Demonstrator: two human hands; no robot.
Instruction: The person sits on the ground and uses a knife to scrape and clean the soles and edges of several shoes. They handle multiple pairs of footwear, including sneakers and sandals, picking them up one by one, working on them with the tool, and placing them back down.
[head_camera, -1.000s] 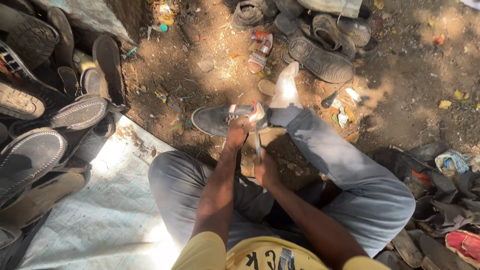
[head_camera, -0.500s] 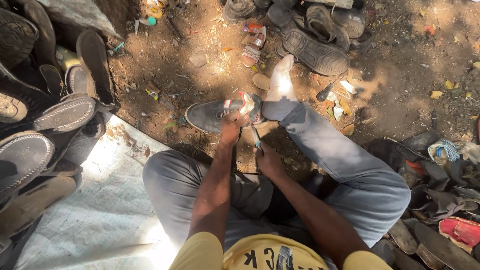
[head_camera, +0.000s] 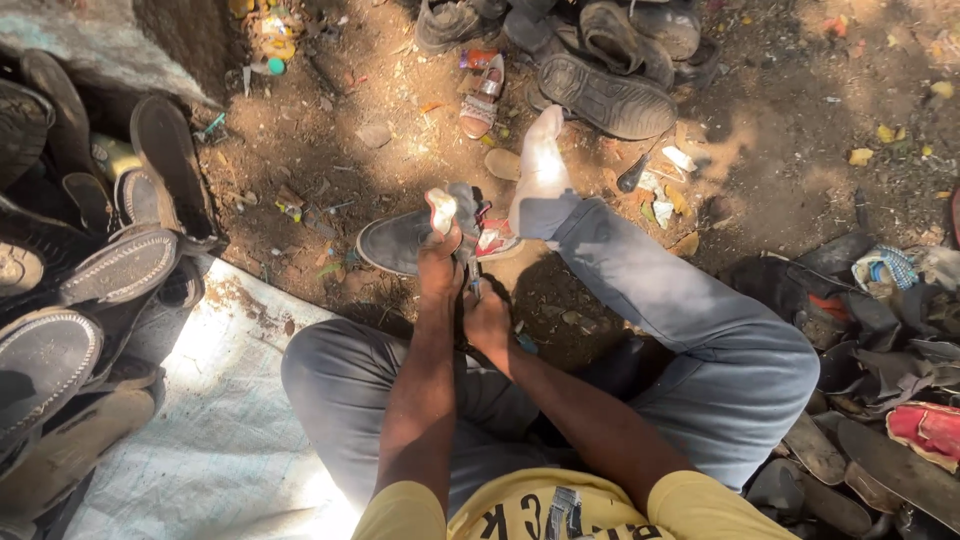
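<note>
1. Yellow shirt (head_camera: 520, 505), at 6 o'clock, nearest the camera; both bare forearms extend from it toward 12 o'clock.
2. Grey trousers (head_camera: 700, 330): the left knee folds at 8 o'clock on a white woven sheet (head_camera: 200, 440); the right leg stretches toward 1 o'clock and ends in a foot (head_camera: 542, 165) on bare dirt.
3. Right hand (head_camera: 487, 318), just below centre, closed on a thin tool whose kind cannot be made out.
4. Left hand (head_camera: 440, 262), just beyond the right one, fingers clamped on the dark shoe (head_camera: 400, 240) and a pale piece at its upper edge.
5. Dark shoe, at centre on the dirt, toe pointing to 9 o'clock, beside the foot; a small red sandal (head_camera: 495, 240) lies between shoe and foot.
6. Row of upturned soles (head_camera: 70, 300), at 9 o'clock, along the sheet's edge.
7. Pile of worn shoes (head_camera: 600, 60), at 12 to 1 o'clock, farthest away; more scraps (head_camera: 900, 380) at 4 o'clock.
</note>
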